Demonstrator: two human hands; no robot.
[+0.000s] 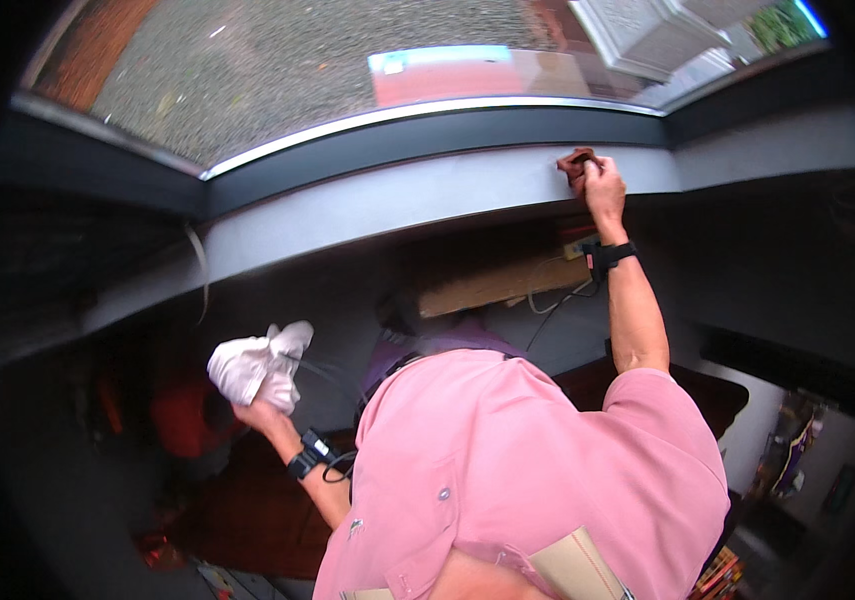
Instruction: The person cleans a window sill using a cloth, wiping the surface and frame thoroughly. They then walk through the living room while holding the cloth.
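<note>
My right hand (605,189) is raised to the pale window ledge (427,184), pinching a crumpled reddish-brown cloth (576,163). The cloth appears to touch the ledge near its right end, just below the dark window frame (442,133). Lower down and to the left, my left hand (261,411) grips a bunched white cloth (247,367), held away from the ledge. Most of the left fingers are hidden by the white fabric. Above the frame, the window glass (285,75) shows gravel and a pinkish reflection.
A wooden board (502,285) with cables by it is under the ledge. A pale cable (198,262) hangs from the ledge's left part. Dark reddish-brown furniture (255,510) stands at lower left, near a blurred red object (185,420). Assorted items (791,450) are at lower right.
</note>
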